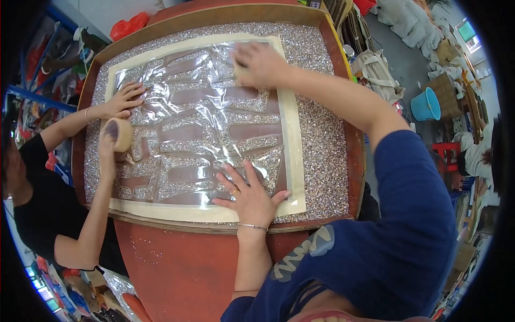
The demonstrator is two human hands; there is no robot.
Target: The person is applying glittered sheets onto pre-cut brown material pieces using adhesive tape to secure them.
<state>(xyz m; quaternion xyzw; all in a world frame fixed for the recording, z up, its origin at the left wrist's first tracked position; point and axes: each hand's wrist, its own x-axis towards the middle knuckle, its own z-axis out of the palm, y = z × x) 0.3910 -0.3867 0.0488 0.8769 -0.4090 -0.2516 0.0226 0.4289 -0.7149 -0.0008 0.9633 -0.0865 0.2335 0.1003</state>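
Observation:
Beneath my hands lies a clear, shiny plastic sheet (196,115) with brown cut-out-like shapes and a cream border (290,155). It rests on a bed of silvery glitter-like bits (323,129) inside a shallow wooden tray (351,161). My left hand (249,198) presses flat on the sheet's near edge, fingers spread. My right hand (261,64), smeared by motion, is curled at the sheet's far right over a tan block (241,71), mostly hidden under the fingers.
At the left, another person's hand (124,100) lies on the sheet; their other holds a round tan wooden tool (124,134). A red table (177,268) supports the tray. Right, a blue bucket (425,104) stands on the floor; a red bag (129,26) sits behind the tray.

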